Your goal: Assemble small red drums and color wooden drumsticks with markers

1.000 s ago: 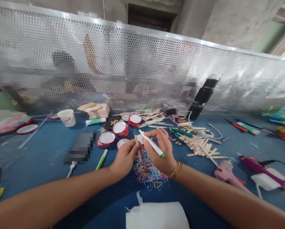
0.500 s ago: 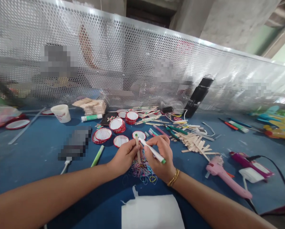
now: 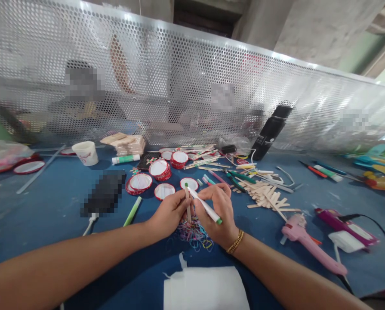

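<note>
Between the fingers of my left hand (image 3: 169,214) stands a wooden craft stick (image 3: 189,211), its top end coloured green. My right hand (image 3: 218,211) is closed around a white marker (image 3: 208,209) with a green end, its tip at the upper part of the stick. Below both hands lies a tangle of coloured rubber bands (image 3: 197,234), partly hidden by the fingers. A light green marker cap (image 3: 132,211) lies left of my left hand. Just beyond the hands is a round white disc with a red rim (image 3: 189,184).
Loose craft sticks (image 3: 266,193) lie to the right, near a pink glue gun (image 3: 313,245) and a purple glue gun (image 3: 347,226). Red-rimmed discs (image 3: 160,168), a paper cup (image 3: 85,153) and a black bottle (image 3: 271,133) stand before the perforated metal screen (image 3: 186,94). White cloth (image 3: 207,288) lies in front.
The view has shifted slightly, so things appear a little further right. Both hands keep their hold, and the marker tip stays by the stick's green end.
</note>
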Demonstrator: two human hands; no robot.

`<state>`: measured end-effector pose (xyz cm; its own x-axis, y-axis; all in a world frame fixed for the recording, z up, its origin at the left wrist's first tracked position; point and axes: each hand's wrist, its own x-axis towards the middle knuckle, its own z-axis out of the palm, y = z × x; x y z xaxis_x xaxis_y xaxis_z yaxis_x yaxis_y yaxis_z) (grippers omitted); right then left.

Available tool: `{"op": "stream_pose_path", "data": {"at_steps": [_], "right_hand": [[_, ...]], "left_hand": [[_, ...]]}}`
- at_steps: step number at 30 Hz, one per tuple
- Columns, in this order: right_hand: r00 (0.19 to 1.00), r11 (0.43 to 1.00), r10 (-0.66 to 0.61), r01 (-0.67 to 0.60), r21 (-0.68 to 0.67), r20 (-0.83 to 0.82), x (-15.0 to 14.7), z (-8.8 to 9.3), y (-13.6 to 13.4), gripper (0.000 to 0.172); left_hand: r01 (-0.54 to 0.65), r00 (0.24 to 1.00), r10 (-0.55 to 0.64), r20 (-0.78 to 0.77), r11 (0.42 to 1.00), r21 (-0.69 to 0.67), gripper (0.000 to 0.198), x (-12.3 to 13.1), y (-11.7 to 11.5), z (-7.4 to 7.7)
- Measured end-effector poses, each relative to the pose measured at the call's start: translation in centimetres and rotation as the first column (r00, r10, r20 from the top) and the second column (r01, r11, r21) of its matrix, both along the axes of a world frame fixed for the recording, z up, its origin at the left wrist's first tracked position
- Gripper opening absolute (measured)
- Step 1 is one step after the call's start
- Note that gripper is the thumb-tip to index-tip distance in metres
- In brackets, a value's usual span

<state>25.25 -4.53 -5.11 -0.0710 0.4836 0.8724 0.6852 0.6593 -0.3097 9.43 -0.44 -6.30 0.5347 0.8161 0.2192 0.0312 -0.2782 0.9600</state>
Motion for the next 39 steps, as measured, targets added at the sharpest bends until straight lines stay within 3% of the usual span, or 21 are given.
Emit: {"op": "stream_pose_path", "data": {"at_steps": [39], "right_hand": [[1.0, 1.0, -0.015, 0.015, -0.014, -0.002, -0.11, -0.04, 0.11, 0.003]], "left_hand": [[-0.009, 1.0, 0.009, -0.002, 1.0, 0.023, 0.036, -0.03, -0.15, 0.13]]}}
